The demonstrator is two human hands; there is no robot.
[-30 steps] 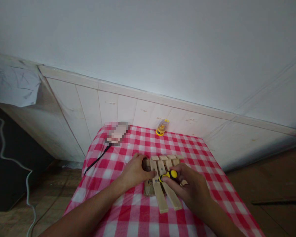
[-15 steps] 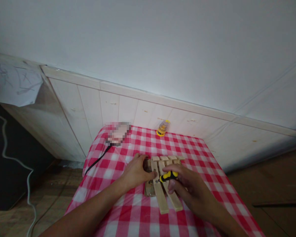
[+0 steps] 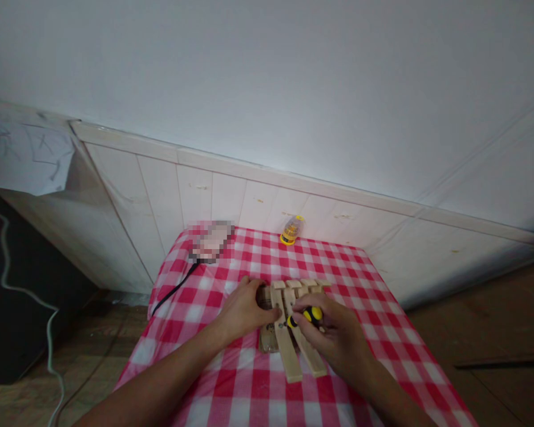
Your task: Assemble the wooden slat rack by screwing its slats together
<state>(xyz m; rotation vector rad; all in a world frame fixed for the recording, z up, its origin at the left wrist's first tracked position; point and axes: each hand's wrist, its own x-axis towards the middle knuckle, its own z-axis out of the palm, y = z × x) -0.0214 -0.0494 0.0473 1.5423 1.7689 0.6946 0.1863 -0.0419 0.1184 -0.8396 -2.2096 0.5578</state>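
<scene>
A wooden piece with several pale slats (image 3: 287, 354) lies on the red-and-white checked cloth, on top of a brownish block (image 3: 268, 338). My left hand (image 3: 244, 308) grips the left side of the wooden piece, thumb on the leftmost slat and fingers round the block's far edge. In my right hand (image 3: 331, 326) is a yellow and black screwdriver (image 3: 312, 315), held between thumb and fingers. Its tip points left, at a small dark screw or hole on the leftmost slat; the exact contact is too small to tell.
A yellow-based clear container (image 3: 290, 231) stands at the table's back edge by the wall. A blurred-out object (image 3: 212, 242) with a black strap lies at the back left. A white cable (image 3: 48, 332) hangs left of the table (image 3: 231, 403).
My right thumb and fingers have closed further round the screwdriver, and its handle has turned slightly. My left hand keeps its hold. The view has shifted a little.
</scene>
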